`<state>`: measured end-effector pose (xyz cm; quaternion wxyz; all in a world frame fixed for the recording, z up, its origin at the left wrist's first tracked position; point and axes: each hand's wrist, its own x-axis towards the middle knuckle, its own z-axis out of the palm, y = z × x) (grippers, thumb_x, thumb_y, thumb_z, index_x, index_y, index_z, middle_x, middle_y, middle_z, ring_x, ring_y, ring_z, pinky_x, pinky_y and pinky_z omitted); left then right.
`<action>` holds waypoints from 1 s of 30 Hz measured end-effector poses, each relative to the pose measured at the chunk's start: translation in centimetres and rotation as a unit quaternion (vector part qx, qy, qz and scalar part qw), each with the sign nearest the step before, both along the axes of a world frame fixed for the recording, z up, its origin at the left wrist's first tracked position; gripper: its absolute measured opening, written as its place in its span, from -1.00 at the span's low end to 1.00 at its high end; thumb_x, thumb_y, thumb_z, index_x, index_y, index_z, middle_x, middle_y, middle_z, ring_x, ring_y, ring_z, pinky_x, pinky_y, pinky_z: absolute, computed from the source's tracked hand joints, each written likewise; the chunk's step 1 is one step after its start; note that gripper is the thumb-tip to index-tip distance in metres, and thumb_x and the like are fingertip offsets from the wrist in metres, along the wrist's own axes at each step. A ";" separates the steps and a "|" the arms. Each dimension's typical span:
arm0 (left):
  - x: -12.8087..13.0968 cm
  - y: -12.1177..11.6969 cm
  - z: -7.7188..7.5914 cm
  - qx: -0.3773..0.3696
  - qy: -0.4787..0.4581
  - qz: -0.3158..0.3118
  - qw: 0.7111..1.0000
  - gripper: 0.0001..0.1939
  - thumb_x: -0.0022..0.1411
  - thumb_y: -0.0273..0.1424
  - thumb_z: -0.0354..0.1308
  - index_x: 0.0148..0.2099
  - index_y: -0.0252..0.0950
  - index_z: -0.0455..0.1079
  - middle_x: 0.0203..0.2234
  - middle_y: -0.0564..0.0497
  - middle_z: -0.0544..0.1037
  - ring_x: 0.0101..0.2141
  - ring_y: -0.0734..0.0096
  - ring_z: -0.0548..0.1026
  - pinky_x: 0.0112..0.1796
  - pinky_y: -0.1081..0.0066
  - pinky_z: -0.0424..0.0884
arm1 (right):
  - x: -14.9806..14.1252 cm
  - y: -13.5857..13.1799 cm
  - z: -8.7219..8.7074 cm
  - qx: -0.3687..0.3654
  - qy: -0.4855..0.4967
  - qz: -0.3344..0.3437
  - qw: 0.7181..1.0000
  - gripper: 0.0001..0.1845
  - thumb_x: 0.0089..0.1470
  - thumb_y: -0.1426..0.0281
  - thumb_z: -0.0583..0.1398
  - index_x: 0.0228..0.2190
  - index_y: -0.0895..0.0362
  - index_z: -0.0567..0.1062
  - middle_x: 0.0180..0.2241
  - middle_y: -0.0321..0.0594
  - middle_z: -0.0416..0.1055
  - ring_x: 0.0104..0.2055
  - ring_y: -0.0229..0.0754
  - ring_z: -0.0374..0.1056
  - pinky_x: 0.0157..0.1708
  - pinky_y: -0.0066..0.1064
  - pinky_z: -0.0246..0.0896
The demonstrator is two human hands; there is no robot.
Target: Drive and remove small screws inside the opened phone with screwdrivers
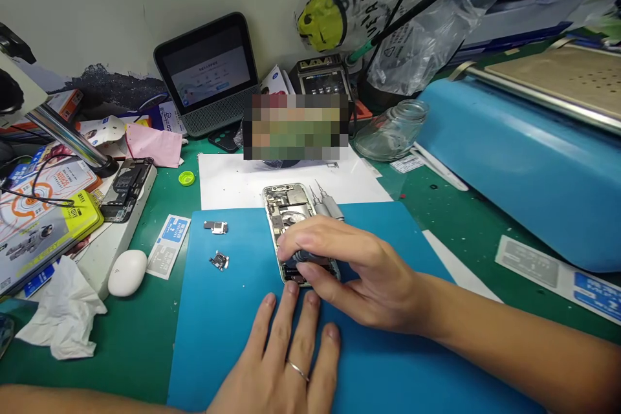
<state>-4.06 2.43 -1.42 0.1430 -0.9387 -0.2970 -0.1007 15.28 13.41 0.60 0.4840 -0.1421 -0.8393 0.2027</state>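
Observation:
An opened phone with its inner parts exposed lies on the blue mat. My right hand arches over its lower half, thumb and fingers closed around a dark grey cylindrical tool; its tip is hidden. Flat on the mat, my left hand has its fingers spread, with fingertips touching or close to the phone's bottom edge. Two small phone boards, an upper one and a lower one, lie left of the phone. Silver-handled screwdrivers rest at its upper right.
White paper lies behind the mat. A smart display and a glass jar stand at the back. On the left are a second opened phone, a white earbud case and crumpled tissue. A blue machine fills the right.

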 end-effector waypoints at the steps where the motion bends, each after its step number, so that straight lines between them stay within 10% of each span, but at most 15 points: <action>1: 0.0 0.0 0.1 -0.002 0.001 -0.002 1.000 -0.55 0.60 -0.32 -0.07 0.36 -0.43 0.35 0.25 -0.28 0.48 0.24 -0.17 0.40 0.28 -0.07 0.09 | 0.0 -0.1 0.1 0.000 -0.001 -0.006 1.000 -0.41 0.29 0.63 0.13 0.27 0.03 0.24 -0.20 -0.17 0.54 -0.16 -0.17 0.54 -0.14 -0.25 0.59; 8: -0.2 0.4 1.1 -0.025 0.051 -0.015 0.998 -0.43 0.59 -0.16 -0.01 0.42 -0.43 0.30 0.33 -0.36 0.36 0.31 -0.35 0.29 0.26 -0.12 0.04 | 2.9 0.9 1.2 0.035 0.067 -0.203 0.976 -0.35 0.25 0.54 0.27 0.26 -0.15 0.30 -0.18 -0.19 0.59 -0.21 -0.08 0.55 -0.12 -0.18 0.55; 13: -0.5 0.3 1.2 -0.034 0.068 -0.021 0.997 -0.19 0.53 0.11 -0.01 0.47 -0.47 0.22 0.37 -0.42 0.29 0.33 -0.45 0.20 0.27 -0.17 -0.01 | 5.9 3.6 1.6 0.069 -0.052 -0.357 0.930 -0.53 0.26 0.41 0.31 0.17 0.01 0.44 -0.32 -0.24 0.52 -0.48 -0.23 0.36 -0.46 -0.31 0.36; 30: -0.9 0.4 1.3 -0.068 0.064 -0.037 0.995 -0.05 0.48 0.22 -0.11 0.51 -0.50 0.14 0.39 -0.44 0.24 0.40 -0.46 0.01 0.32 -0.16 -0.26 | 6.8 5.5 0.2 0.084 -0.123 -0.349 0.925 -0.78 0.30 0.21 0.28 -0.16 0.02 0.38 -0.33 -0.32 0.52 -0.50 -0.20 0.45 -0.54 -0.35 0.37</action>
